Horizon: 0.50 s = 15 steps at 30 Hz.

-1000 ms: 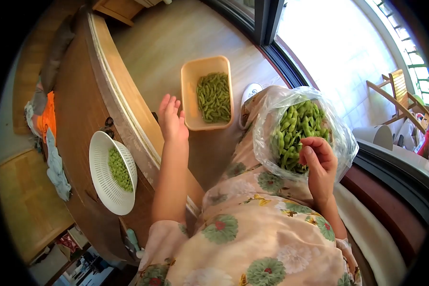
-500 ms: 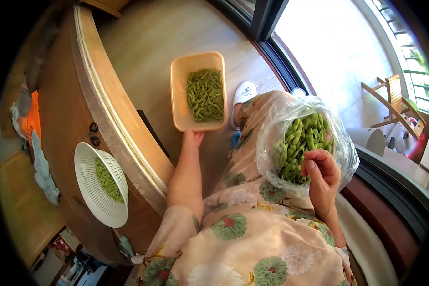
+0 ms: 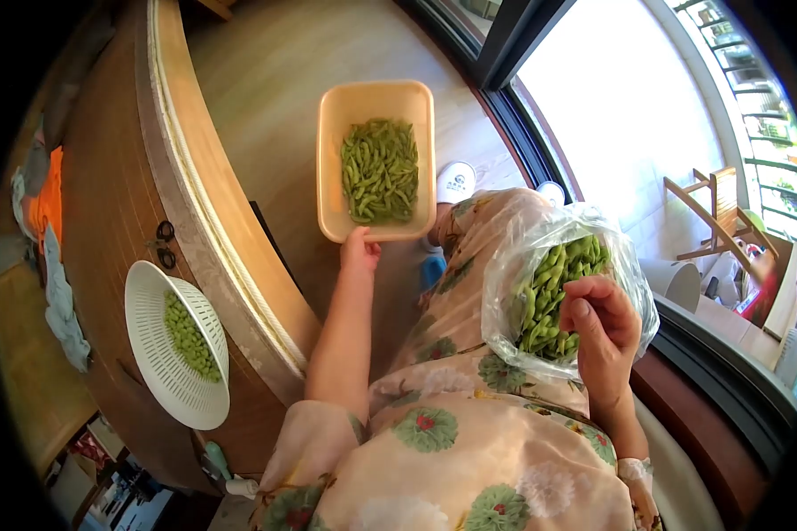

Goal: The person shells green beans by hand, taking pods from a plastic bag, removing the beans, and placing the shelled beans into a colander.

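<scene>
My left hand (image 3: 360, 250) grips the near rim of a peach plastic basin (image 3: 330, 168). Green pods (image 3: 380, 168), apparently emptied ones, are heaped inside. On my lap, a clear plastic bag (image 3: 502, 305) lies open around plump edamame pods (image 3: 549, 292). My right hand (image 3: 603, 323) is raised over the bag's near right side, fingers curled in toward the thumb. Whatever those fingers may hold is hidden. Left of me, a white slotted colander (image 3: 155, 345) stands tilted in view on the brown table, with shelled green beans (image 3: 189, 341) in it.
Black-handled scissors (image 3: 165, 244) lie on the table (image 3: 106, 203) beyond the colander. Orange and grey cloths (image 3: 58, 292) are at its far side. White shoes (image 3: 456, 180) rest on the floor. A sliding door frame (image 3: 531, 133) runs along the right, with a folding wooden chair (image 3: 722, 208) outside.
The basin, held by my left hand, looks larger and nearer to the camera, as if lifted a little. The view has shifted slightly; my right hand keeps its curled pose over the bag.
</scene>
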Each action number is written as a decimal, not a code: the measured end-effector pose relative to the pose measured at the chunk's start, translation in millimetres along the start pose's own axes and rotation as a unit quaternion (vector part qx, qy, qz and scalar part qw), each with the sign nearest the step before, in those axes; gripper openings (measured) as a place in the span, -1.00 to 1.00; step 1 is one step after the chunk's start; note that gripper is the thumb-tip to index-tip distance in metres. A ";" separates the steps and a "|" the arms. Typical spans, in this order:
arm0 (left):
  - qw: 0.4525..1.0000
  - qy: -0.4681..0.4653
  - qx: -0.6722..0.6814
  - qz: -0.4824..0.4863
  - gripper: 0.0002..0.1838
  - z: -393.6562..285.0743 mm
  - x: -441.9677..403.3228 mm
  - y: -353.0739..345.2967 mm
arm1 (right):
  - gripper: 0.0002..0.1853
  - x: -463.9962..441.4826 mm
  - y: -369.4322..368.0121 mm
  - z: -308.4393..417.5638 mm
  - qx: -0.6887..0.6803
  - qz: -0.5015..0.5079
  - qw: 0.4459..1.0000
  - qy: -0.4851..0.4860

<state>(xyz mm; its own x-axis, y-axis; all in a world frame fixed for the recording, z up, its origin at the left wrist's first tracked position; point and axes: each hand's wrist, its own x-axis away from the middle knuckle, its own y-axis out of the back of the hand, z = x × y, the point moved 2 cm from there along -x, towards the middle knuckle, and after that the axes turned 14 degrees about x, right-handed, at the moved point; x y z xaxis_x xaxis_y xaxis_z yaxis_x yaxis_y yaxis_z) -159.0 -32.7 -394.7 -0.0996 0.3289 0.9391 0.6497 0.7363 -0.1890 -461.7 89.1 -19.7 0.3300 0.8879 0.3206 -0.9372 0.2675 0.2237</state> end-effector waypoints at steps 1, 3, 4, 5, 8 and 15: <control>1.000 -0.011 0.005 0.021 -0.77 -0.2 15.4 -6.2 | -0.86 -3.9 -0.9 3.1 0.005 0.006 1.000 0.003; 0.998 -0.048 0.020 0.034 -0.76 -1.7 49.9 -24.9 | -0.84 -13.1 -2.0 7.3 -0.014 0.032 0.999 0.007; 0.997 -0.067 0.027 0.042 -0.75 -4.4 70.1 -36.5 | -0.83 -17.4 -3.3 9.1 -0.024 0.044 0.999 0.010; 0.995 -0.085 0.030 0.053 -0.76 -7.0 91.8 -48.8 | -0.83 -21.5 -4.8 11.5 -0.028 0.047 0.998 0.010; 0.987 -0.135 0.031 0.085 -0.76 -17.0 160.2 -82.5 | -0.82 -32.8 -13.6 18.7 -0.035 0.047 0.998 0.015; 0.978 -0.151 0.004 0.144 -0.78 -33.9 268.9 -85.1 | -0.58 -58.9 -23.6 21.7 0.032 0.069 0.995 0.062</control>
<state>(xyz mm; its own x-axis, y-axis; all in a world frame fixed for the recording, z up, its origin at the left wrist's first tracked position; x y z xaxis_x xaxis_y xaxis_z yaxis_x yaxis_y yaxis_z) -215.5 -26.9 -116.3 -0.1321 0.6822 0.7191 0.6779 0.5915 -0.4366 -456.6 22.4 -23.9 0.1780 0.9549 0.2375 -0.9621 0.1183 0.2455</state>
